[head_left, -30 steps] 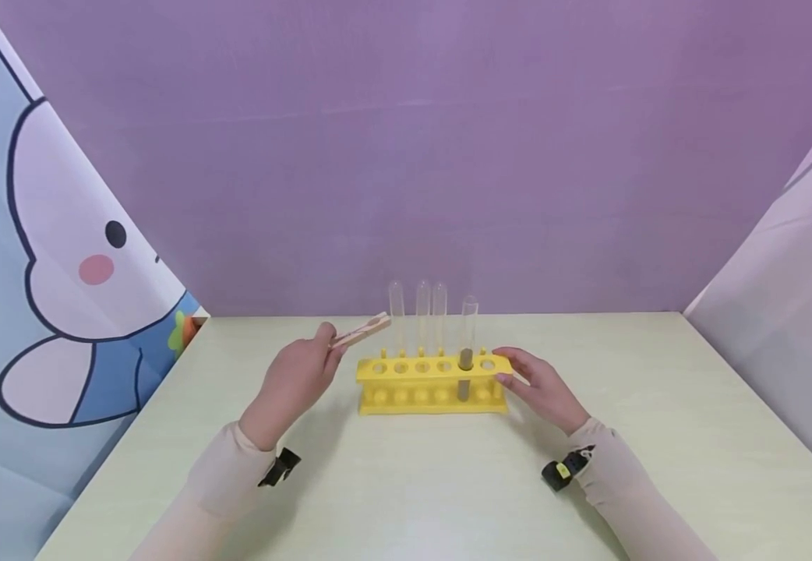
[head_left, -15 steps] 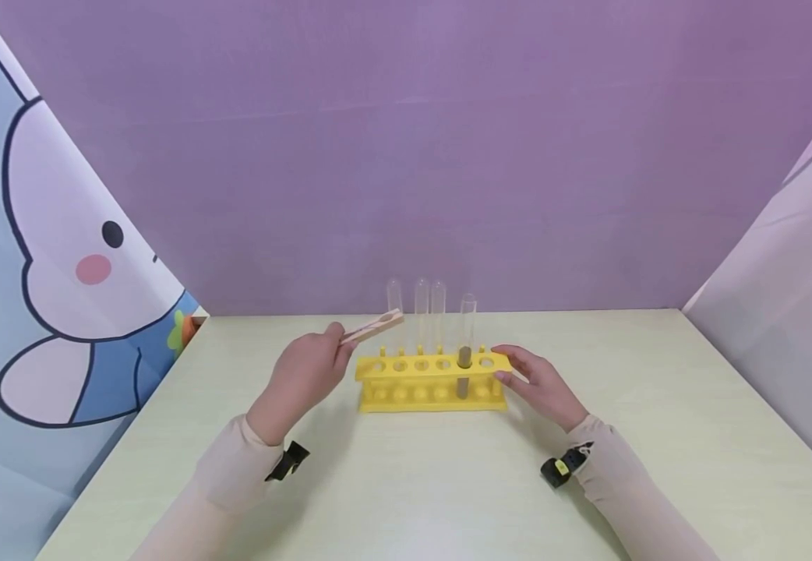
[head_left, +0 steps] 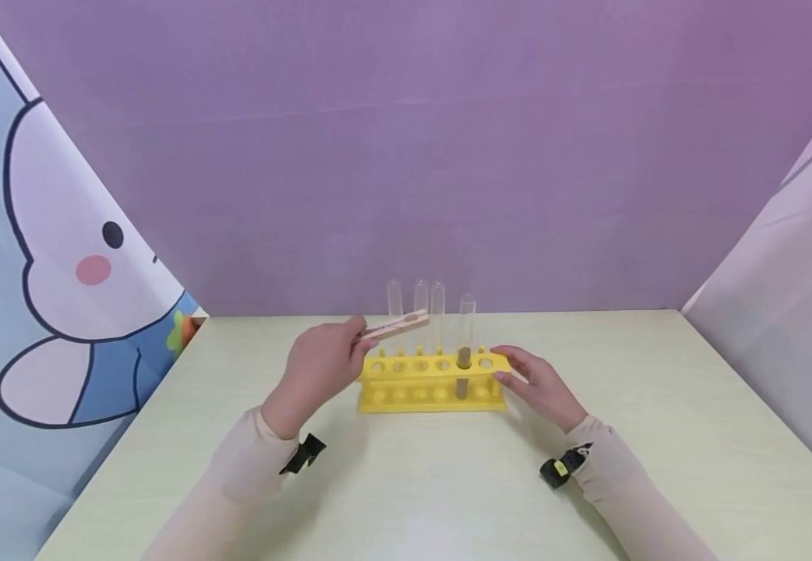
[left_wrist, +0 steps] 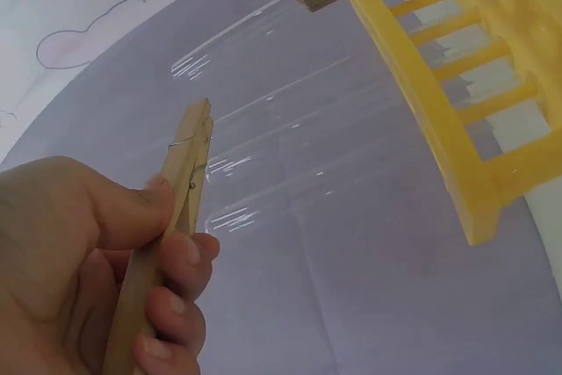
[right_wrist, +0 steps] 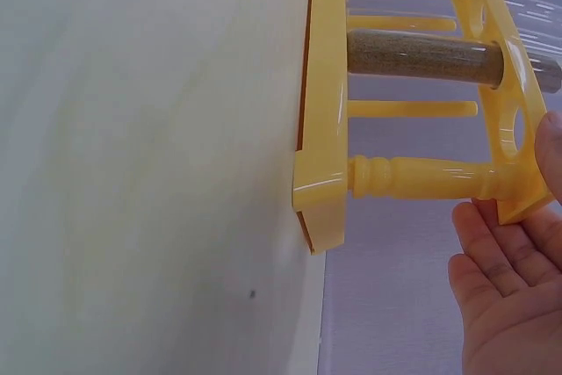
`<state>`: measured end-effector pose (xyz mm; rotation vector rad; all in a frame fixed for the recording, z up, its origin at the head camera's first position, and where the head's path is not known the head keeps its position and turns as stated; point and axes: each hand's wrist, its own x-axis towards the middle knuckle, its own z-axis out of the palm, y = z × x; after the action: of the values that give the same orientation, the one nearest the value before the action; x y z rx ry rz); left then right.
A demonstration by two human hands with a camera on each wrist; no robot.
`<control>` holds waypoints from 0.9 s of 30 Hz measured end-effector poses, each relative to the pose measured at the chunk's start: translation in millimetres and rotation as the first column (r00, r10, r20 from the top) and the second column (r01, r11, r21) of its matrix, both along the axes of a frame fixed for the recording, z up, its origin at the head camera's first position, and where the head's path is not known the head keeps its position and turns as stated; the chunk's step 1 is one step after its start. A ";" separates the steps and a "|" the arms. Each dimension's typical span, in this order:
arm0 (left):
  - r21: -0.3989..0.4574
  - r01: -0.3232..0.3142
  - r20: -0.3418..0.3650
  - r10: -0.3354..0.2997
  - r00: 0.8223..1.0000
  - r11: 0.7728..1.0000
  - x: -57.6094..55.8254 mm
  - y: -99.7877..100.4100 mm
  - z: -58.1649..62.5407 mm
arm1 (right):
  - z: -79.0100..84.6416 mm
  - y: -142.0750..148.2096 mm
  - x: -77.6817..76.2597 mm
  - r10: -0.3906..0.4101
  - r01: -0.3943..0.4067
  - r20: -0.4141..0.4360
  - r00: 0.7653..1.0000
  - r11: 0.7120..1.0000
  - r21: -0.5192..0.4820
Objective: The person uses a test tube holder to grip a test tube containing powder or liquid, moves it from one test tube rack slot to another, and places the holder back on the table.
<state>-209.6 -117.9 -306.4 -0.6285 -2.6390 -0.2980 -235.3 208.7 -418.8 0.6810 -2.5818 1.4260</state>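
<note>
My left hand (head_left: pixel 322 370) grips a wooden test tube holder (head_left: pixel 409 321), its tip pointing right, above the left part of a yellow test tube rack (head_left: pixel 413 406). In the left wrist view, the holder's jaws (left_wrist: pixel 198 120) are together with nothing between them. My right hand (head_left: pixel 542 388) holds the right end of the rack's top bar between thumb and fingers. One test tube (head_left: pixel 467 315), part filled with brown grainy material (right_wrist: pixel 426 57), stands in a hole near the right end. Several clear test tubes (head_left: pixel 437 300) stand upside down along the rack's back, partly hidden by the holder.
The rack stands on a pale table (head_left: pixel 420 483). A purple backdrop (head_left: pixel 420 156) rises behind the table's far edge. Printed cloth (head_left: pixel 62 202) hangs at the left, and a pale cloth (head_left: pixel 799 296) at the right. Each wrist wears a black strap.
My left hand has moved right with the test tube holder, whose tip now passes in front of the upside-down tubes. The right hand and the rack have stayed in place.
</note>
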 end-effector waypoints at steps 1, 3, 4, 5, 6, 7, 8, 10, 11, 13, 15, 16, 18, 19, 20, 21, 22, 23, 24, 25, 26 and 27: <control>-0.004 -0.003 -0.003 0.003 1.000 1.000 0.0 1.1 0.8 | 0.0 -0.1 -0.2 -0.002 0.002 0.000 1.000 1.000 0.001; -0.008 -0.009 -0.010 0.009 1.000 1.000 0.0 3.1 2.0 | 0.4 -0.5 0.0 -0.005 0.005 0.001 1.000 1.000 0.003; -0.011 -0.011 -0.018 0.011 1.000 1.000 -0.2 3.9 2.2 | 0.8 -0.7 0.1 -0.006 0.006 0.000 1.000 1.000 0.004; -0.013 -0.012 -0.025 0.012 1.000 1.000 -0.3 4.5 2.3 | 1.2 -1.0 0.3 -0.007 0.007 0.000 1.000 1.000 0.006; -0.012 -0.012 -0.032 0.012 0.999 1.000 -0.4 5.1 2.5 | 1.5 -1.1 0.9 -0.007 0.007 -0.001 1.000 1.000 0.008; -0.011 -0.012 -0.040 0.011 0.999 1.000 -0.5 5.8 2.6 | 1.9 -1.2 1.3 -0.008 0.008 -0.002 1.000 1.000 0.011; -0.007 -0.009 -0.049 0.009 0.999 1.000 -0.6 6.4 2.9 | 2.0 -1.4 1.4 -0.008 0.008 -0.002 1.000 1.000 0.012; -0.001 -0.005 -0.066 0.005 0.998 1.000 -0.8 7.6 3.3 | 2.4 -1.6 1.9 -0.009 0.009 -0.005 1.000 1.000 0.020; 0.002 -0.004 -0.073 0.004 0.997 1.000 -0.8 8.3 3.8 | 2.5 -1.6 2.1 -0.010 0.010 -0.007 1.000 1.000 0.023; 0.001 -0.004 -0.084 0.004 0.996 1.000 -1.1 9.6 4.6 | 2.3 -1.8 2.1 -0.011 0.011 -0.012 1.000 1.000 0.029; -0.005 -0.006 -0.089 0.005 0.996 1.000 -1.1 11.0 5.1 | 1.6 -2.0 1.7 -0.012 0.012 -0.013 1.000 1.000 0.026; -0.009 -0.006 -0.089 0.006 0.996 1.000 -1.0 11.6 5.4 | 0.8 -1.9 1.0 -0.011 0.012 -0.012 1.000 1.000 0.020; -0.013 -0.008 -0.087 0.007 0.996 1.000 -0.8 12.9 6.1 | -0.7 -1.8 -0.5 -0.009 0.009 -0.008 1.000 1.000 0.008; -0.010 -0.006 -0.090 0.005 0.996 1.000 -0.9 13.6 6.3 | -0.6 -1.8 -0.6 -0.009 0.009 -0.009 1.000 1.000 0.007; -0.008 -0.004 -0.095 0.003 0.995 1.000 -0.9 14.1 6.6 | -0.6 -1.8 -0.7 -0.010 0.010 -0.008 1.000 1.000 0.010; -0.007 -0.001 -0.101 0.001 0.995 1.000 -0.9 14.7 6.9 | -0.5 -1.6 -0.7 -0.011 0.011 -0.008 1.000 1.000 0.012; -0.006 0.001 -0.110 -0.001 0.994 1.000 -1.1 15.2 7.0 | 0.1 -1.6 -0.2 -0.012 0.012 -0.010 1.000 1.000 0.018; -0.004 0.002 -0.115 -0.003 0.993 1.000 -1.4 16.0 7.3 | 0.5 -1.6 0.2 -0.012 0.012 -0.010 1.000 1.000 0.022; -0.003 0.006 -0.120 -0.006 0.993 1.000 -1.7 16.7 7.6 | 1.0 -1.5 0.7 -0.012 0.012 -0.011 1.000 1.000 0.025; 0.001 0.010 -0.121 -0.010 0.993 1.000 -2.1 17.5 7.9 | 1.6 -1.5 1.3 -0.011 0.012 -0.011 1.000 1.000 0.028; 0.002 0.012 -0.120 -0.012 0.993 1.000 -2.4 18.3 8.3 | 1.5 -1.2 1.4 -0.009 0.010 -0.009 1.000 1.000 0.023; 0.003 0.016 -0.118 -0.015 0.993 1.000 -2.6 19.2 8.8 | 1.7 -1.0 1.5 -0.006 0.007 -0.007 1.000 1.000 0.017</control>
<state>-212.3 -98.7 -297.6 -0.6452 -2.5212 -0.2621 -233.8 207.7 -417.1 0.6779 -2.5910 1.3991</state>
